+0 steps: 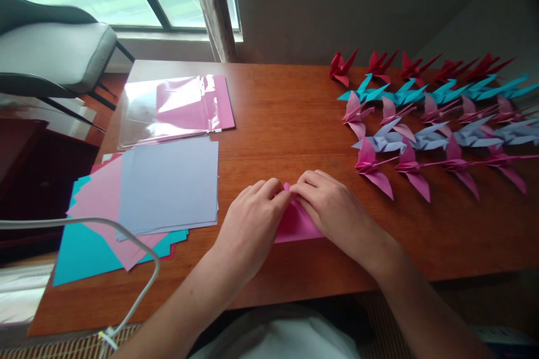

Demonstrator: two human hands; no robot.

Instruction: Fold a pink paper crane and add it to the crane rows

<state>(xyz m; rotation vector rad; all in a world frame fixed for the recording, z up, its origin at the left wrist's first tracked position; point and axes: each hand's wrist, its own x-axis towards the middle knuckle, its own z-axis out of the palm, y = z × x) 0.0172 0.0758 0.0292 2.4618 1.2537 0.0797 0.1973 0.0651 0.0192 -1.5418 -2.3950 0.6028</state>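
Observation:
Between my two hands lies a bright pink sheet of origami paper (297, 224) on the wooden table, its far corner pinched up. My left hand (255, 219) closes on the paper's left side near that corner. From the right, my right hand (330, 202) grips the same corner with thumb and fingers pressed together. The fingertips of both hands almost meet, and they hide the fold itself. To the right stand rows of folded paper cranes, with magenta cranes (415, 168) in the nearest row.
Loose sheets lie at the left, pale blue paper (172, 185) over pink paper (101, 190) and turquoise paper (84, 258). Behind them is a clear plastic packet (168, 106) of magenta paper. A white cable (155, 269) loops over the table's left front. A chair (54, 56) stands beyond.

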